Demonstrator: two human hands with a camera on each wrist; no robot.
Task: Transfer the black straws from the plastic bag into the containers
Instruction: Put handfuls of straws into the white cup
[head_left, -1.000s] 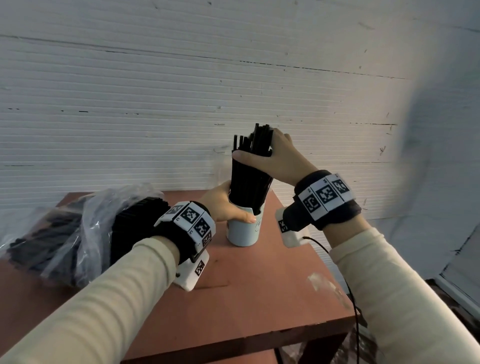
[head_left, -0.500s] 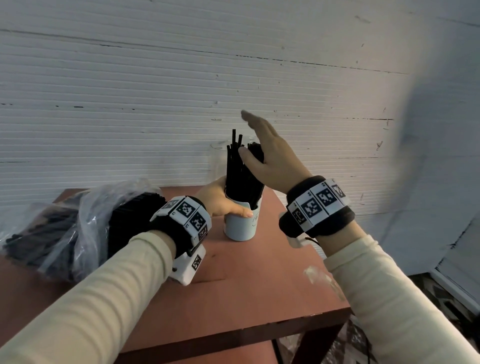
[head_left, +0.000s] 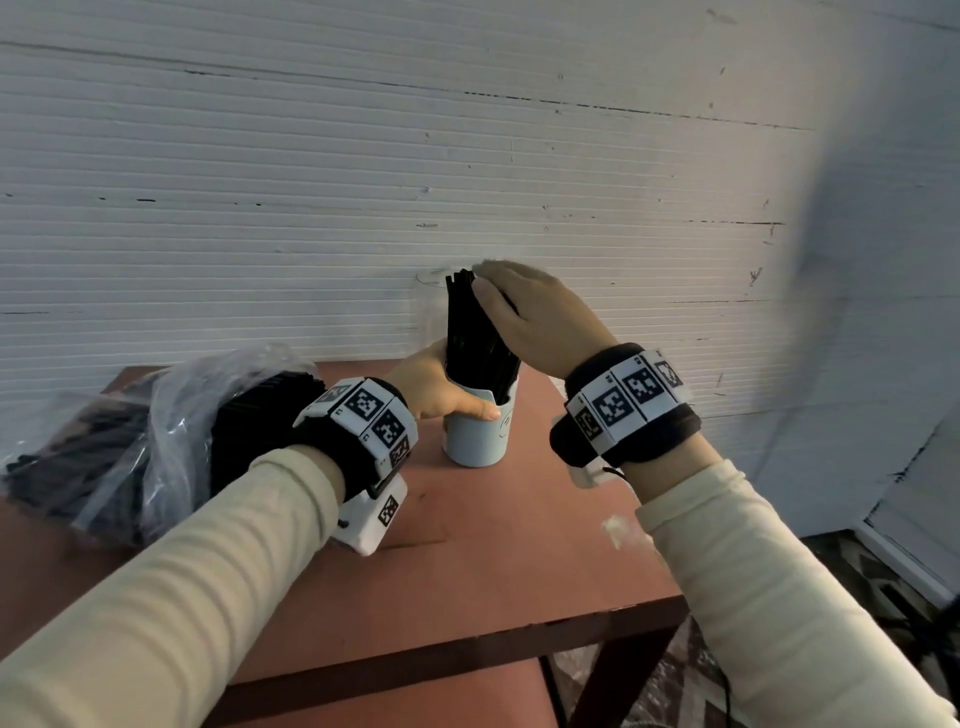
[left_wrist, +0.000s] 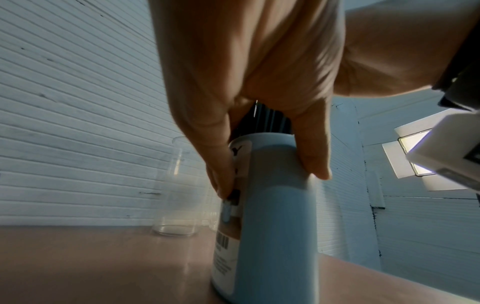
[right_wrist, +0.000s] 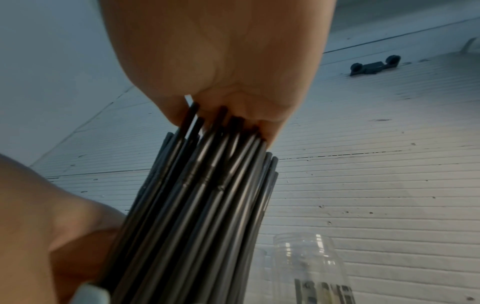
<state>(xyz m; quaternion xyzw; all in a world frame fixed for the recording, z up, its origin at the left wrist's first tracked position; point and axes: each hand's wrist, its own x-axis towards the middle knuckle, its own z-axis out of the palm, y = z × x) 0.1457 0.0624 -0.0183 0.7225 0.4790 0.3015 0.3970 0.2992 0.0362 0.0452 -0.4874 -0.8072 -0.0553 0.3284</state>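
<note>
Presently, largest to smallest:

- Table (head_left: 519, 561): reddish-brown top, set against a white ribbed wall (head_left: 311, 182) on the far side.
- Plastic bag (head_left: 171, 415): clear, crumpled, lying at the left of the table, with black straws still packed inside; its mouth faces right, towards the cup.
- Right hand (head_left: 540, 317): flat on top of the straw bundle, fingers straight and close together, palm pressing on the straw tips; thumb laid against the near side of the bundle.
- Left hand (head_left: 441, 384): wrapped round the upper part of the cup from the left, fingers and thumb curled on its wall.
- Black straws (head_left: 478, 343): one thick bundle standing upright in the cup, leaning slightly, upper ends touching the right palm.
- Light blue cup (head_left: 478, 436): upright near the far right of the table, label on its side.
- Clear jar (right_wrist: 309, 265): just beyond the cup, near the wall.
- Clear beaker (left_wrist: 179, 197): standing on the table by the wall, left of the cup.
</note>
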